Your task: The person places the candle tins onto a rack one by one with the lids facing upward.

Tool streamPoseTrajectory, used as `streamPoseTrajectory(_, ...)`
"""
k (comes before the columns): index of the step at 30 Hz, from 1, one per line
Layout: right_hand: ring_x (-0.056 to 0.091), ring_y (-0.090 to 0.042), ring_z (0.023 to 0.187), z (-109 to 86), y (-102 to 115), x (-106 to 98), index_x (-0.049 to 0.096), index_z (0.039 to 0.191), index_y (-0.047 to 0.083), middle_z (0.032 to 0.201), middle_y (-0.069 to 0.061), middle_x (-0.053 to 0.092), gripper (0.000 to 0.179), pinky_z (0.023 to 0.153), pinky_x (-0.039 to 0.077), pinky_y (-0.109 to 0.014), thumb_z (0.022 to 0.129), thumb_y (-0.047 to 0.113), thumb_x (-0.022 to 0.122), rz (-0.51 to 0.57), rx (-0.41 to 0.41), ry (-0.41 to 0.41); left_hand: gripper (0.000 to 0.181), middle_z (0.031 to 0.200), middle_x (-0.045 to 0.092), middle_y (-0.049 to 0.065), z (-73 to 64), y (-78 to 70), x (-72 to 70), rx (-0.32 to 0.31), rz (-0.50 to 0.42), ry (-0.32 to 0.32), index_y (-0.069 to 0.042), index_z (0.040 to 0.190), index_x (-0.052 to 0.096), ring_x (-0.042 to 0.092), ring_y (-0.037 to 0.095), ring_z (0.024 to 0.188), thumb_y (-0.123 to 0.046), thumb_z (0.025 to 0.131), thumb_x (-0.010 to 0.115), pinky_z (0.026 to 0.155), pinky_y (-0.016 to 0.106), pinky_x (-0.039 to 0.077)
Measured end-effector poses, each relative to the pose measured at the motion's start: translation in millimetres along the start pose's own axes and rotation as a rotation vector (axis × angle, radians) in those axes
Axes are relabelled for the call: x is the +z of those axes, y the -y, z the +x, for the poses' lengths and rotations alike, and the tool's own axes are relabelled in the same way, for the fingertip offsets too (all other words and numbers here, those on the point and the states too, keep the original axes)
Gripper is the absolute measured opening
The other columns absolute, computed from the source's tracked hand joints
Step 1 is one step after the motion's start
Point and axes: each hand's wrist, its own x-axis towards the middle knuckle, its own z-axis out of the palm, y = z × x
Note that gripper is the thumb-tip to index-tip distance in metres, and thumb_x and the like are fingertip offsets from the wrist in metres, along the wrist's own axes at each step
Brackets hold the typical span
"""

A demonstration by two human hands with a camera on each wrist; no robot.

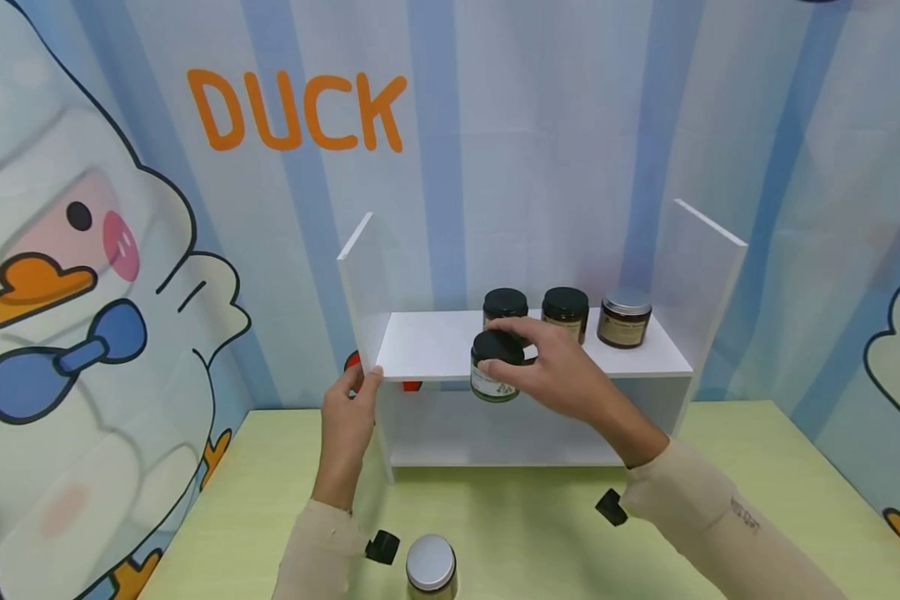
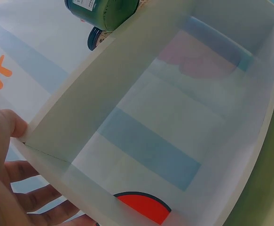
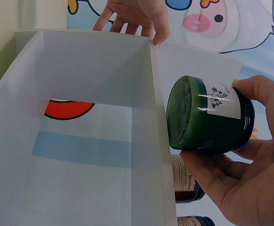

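Observation:
A green glass jar (image 1: 493,385) with a black lid and a white leaf-printed label is gripped by my right hand (image 1: 558,371), thumb on one side and fingers on the other. It is at the front edge of the upper board of a white shelf (image 1: 427,346); in the right wrist view the jar's base (image 3: 178,113) faces that edge. Whether they touch, I cannot tell. My left hand (image 1: 348,421) holds the shelf's left front corner, the thumb on the front edge and the fingers (image 2: 38,197) along the outer side panel.
Two black-lidded jars (image 1: 506,298) and a silver-lidded jar (image 1: 624,321) stand on the upper board. Another silver-lidded jar (image 1: 431,565) is on the pale green table (image 1: 285,467) in front. Upright side panels (image 1: 708,283) flank the board. A duck-printed curtain (image 1: 540,150) hangs behind.

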Motion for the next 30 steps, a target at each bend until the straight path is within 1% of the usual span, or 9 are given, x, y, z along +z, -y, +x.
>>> streamPoseTrajectory(6,0.061,-0.027,0.119,4.5,2.6,0.4,0.057,0.145,0.017,0.145,-0.012,0.056,0.061,0.086,0.055,-0.045,0.092,0.043,0.073,-0.043,0.0,0.02,0.048,0.132,0.059,0.008,0.5,0.8,-0.5,-0.001,-0.004,0.003,-0.015,0.139,0.06,0.052,0.028,0.11,-0.046,0.103,0.054,0.086,0.042,0.047)
streamPoseTrajectory(13,0.063,-0.025,0.109,7.7,8.3,1.5,0.057,0.144,0.018,0.141,-0.011,0.059,0.06,0.08,0.053,-0.043,0.092,0.044,0.071,-0.097,-0.008,0.032,0.047,0.129,0.059,0.009,1.0,0.9,-0.3,0.005,0.007,-0.002,-0.015,0.139,0.06,0.052,0.028,0.105,-0.045,0.103,0.053,0.083,0.041,0.047)
streamPoseTrajectory(18,0.062,-0.026,0.114,10.0,10.1,1.9,0.057,0.145,0.018,0.144,-0.011,0.057,0.06,0.084,0.053,-0.045,0.093,0.044,0.071,-0.099,-0.004,0.043,0.048,0.131,0.059,0.009,1.4,1.0,-0.3,0.001,0.002,0.0,-0.015,0.139,0.059,0.051,0.028,0.109,-0.046,0.103,0.053,0.086,0.043,0.047)
streamPoseTrajectory(20,0.063,-0.026,0.113,11.2,11.0,1.8,0.057,0.144,0.019,0.144,-0.01,0.057,0.06,0.084,0.052,-0.045,0.093,0.045,0.07,-0.108,0.0,0.05,0.048,0.131,0.059,0.009,1.6,1.0,-0.3,-0.001,0.0,0.001,-0.015,0.14,0.059,0.052,0.028,0.109,-0.046,0.103,0.054,0.086,0.043,0.047)
streamPoseTrajectory(23,0.063,-0.024,0.106,13.4,13.0,1.3,0.058,0.143,0.021,0.139,-0.009,0.06,0.058,0.081,0.051,-0.043,0.092,0.047,0.07,-0.126,0.006,0.067,0.049,0.131,0.059,0.008,1.6,0.8,-0.3,-0.003,0.005,0.0,-0.015,0.14,0.059,0.052,0.028,0.106,-0.046,0.103,0.053,0.084,0.041,0.048)
streamPoseTrajectory(26,0.063,-0.022,0.101,15.2,15.2,0.3,0.059,0.141,0.023,0.136,-0.008,0.061,0.056,0.078,0.05,-0.04,0.092,0.048,0.069,-0.139,0.012,0.084,0.048,0.128,0.06,0.008,1.3,0.6,-0.2,-0.004,0.016,-0.005,-0.016,0.14,0.059,0.053,0.028,0.1,-0.046,0.103,0.053,0.079,0.037,0.049)
streamPoseTrajectory(30,0.062,-0.022,0.096,17.3,18.0,-0.8,0.059,0.141,0.023,0.133,-0.008,0.062,0.055,0.074,0.05,-0.038,0.093,0.046,0.069,-0.141,0.016,0.105,0.048,0.127,0.061,0.008,1.1,0.5,-0.1,-0.002,0.022,-0.007,-0.016,0.14,0.059,0.053,0.027,0.098,-0.046,0.103,0.053,0.076,0.034,0.048)
